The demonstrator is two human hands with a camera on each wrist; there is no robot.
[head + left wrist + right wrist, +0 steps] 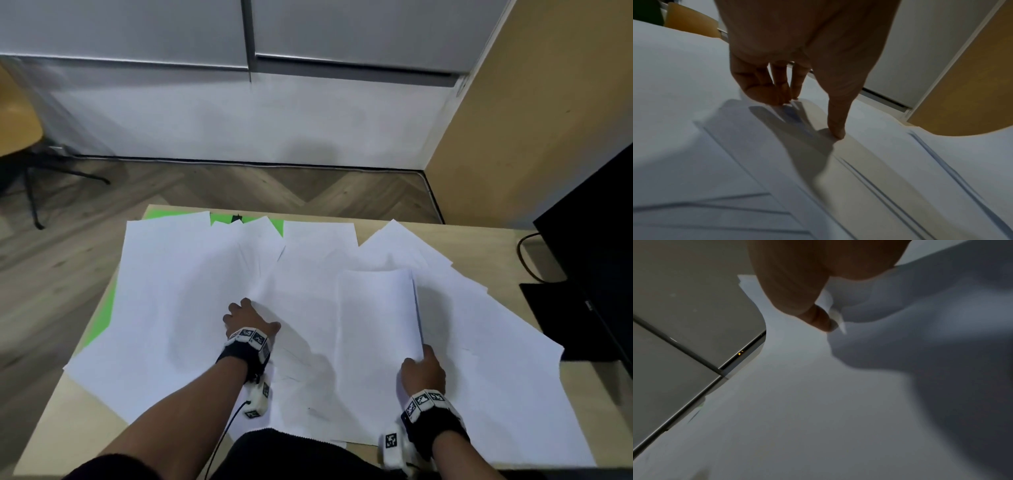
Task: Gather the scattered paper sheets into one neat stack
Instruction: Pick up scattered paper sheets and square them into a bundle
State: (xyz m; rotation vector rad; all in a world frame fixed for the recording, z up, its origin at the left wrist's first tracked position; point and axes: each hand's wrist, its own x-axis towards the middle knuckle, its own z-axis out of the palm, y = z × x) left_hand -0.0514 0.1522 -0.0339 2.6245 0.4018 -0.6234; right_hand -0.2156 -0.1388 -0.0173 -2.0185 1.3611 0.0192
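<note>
Several white paper sheets (191,294) lie spread and overlapping across the wooden table (65,421). My left hand (248,318) rests on the sheets left of centre; in the left wrist view its fingertips (785,99) and thumb touch down on the paper (694,81) at a sheet's corner. My right hand (423,371) pinches the near right corner of a small stack of sheets (375,308), whose right edge is lifted off the table. In the right wrist view the thumb presses on that paper's edge (835,316).
A green mat (102,308) shows under the sheets at the left and far edge. A black monitor (589,240) and its base (548,308) stand at the table's right edge, with a cable. A chair (17,137) stands on the floor at far left.
</note>
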